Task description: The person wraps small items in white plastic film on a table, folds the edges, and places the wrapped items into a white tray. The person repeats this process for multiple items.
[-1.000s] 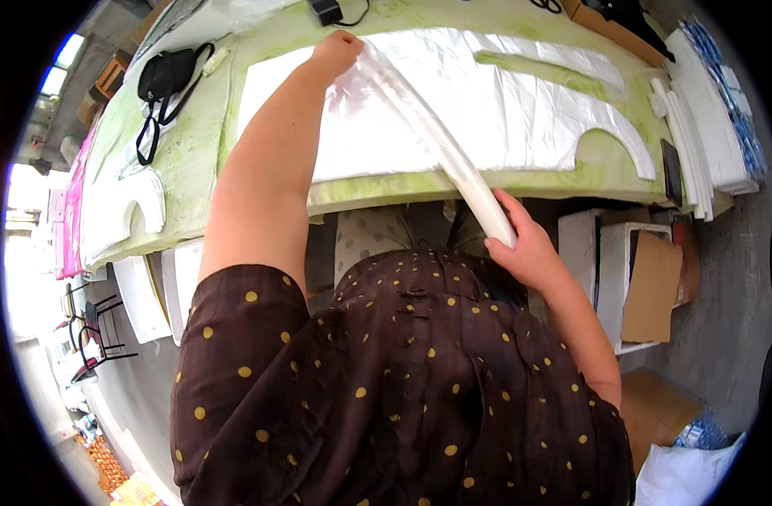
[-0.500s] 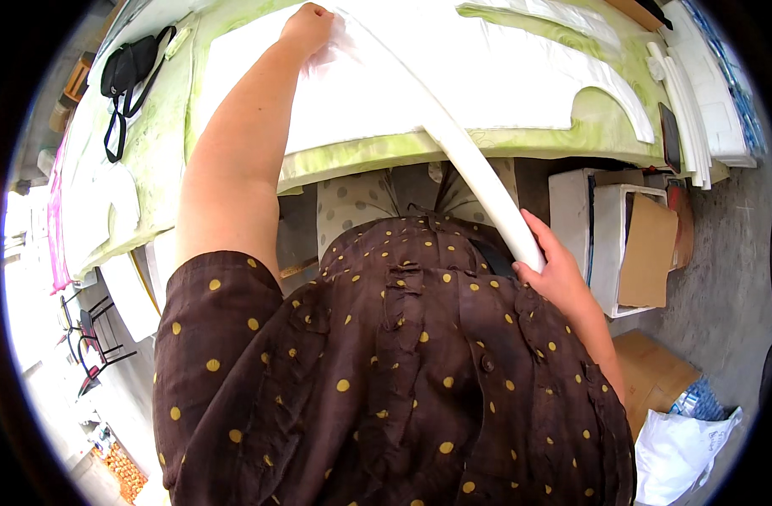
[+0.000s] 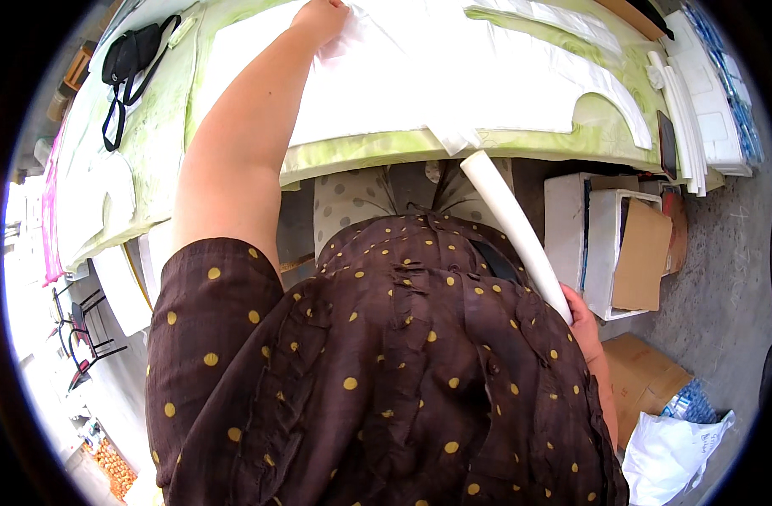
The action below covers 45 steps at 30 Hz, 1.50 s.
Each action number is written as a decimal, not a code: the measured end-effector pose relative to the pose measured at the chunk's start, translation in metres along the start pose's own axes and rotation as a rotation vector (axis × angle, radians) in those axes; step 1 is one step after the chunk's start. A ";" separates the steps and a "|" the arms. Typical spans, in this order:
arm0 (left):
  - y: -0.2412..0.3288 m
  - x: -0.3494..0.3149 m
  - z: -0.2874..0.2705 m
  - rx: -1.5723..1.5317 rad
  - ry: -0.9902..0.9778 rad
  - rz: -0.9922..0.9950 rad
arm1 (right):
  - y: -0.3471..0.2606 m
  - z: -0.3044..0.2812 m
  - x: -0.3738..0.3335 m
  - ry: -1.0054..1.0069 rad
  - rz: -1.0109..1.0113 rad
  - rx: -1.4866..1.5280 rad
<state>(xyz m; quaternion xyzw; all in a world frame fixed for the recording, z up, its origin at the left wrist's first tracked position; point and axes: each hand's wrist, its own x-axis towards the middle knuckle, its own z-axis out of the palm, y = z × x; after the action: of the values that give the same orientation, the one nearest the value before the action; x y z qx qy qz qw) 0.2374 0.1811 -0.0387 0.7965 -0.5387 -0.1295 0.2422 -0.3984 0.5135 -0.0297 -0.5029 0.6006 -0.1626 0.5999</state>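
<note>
White tube (image 3: 516, 226) slants along the person's right side, short of the table edge

The person's right hand (image 3: 581, 327) is closed around the lower end of the tube, close against the dark polka-dot shirt (image 3: 386, 363). Its upper end points toward the table and lies just beside a loose flap (image 3: 453, 137) hanging over the edge; whether they touch cannot be told. The left hand (image 3: 320, 20) reaches far across the white plastic sheet (image 3: 462, 88), fingers curled beside wrinkled, see-through film (image 3: 342, 42). The picture's upper edge crops that hand, so whether it pinches the film cannot be told.

Green-patterned cloth (image 3: 365, 155) covers the table beneath the sheet. A black strapped bag (image 3: 133, 55) lies at the left, while slim white rolls (image 3: 683, 118) lie at the right end, near a dark flat rectangular object (image 3: 667, 143).
</note>
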 end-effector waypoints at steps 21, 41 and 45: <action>0.069 -0.218 -0.023 0.311 -0.409 0.911 | -0.136 0.008 0.092 -0.013 -0.442 -0.313; 0.049 -0.232 -0.018 0.186 -0.280 0.955 | -0.219 0.045 0.224 0.713 -0.814 -1.055; 0.050 -0.224 -0.036 0.020 -0.326 0.919 | -0.219 0.090 0.192 0.550 -1.163 -0.896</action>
<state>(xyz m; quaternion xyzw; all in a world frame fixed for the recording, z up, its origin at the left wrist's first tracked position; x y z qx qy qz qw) 0.1282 0.3813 0.0055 0.4477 -0.8668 -0.1270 0.1791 -0.1859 0.3002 0.0178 -0.8725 0.3763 -0.3115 -0.0120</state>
